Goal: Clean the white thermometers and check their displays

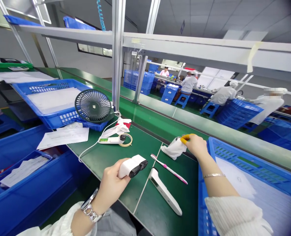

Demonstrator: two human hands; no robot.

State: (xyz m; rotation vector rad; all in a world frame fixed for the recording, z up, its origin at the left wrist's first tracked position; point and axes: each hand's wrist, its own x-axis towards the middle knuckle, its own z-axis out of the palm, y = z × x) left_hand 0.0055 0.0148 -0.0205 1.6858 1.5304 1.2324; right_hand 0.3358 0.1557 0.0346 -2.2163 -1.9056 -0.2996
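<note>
My left hand is closed around a pair of white handheld thermometers, side by side, their black sensor ends pointing right. Yellow finger covers are on the fingers of my right hand, which pinches the edge of a crumpled white cloth at the back of the bench. Between my hands lies another white thermometer with a small display. Beside it rests a pink and white toothbrush. Farther left, one more thermometer with a lit green display touches a roll of tape.
A blue basket with white sheets stands at the right; another blue basket is at the back left. A black fan and its white cable border the green bench. Blue bins sit at lower left. Co-workers sit beyond.
</note>
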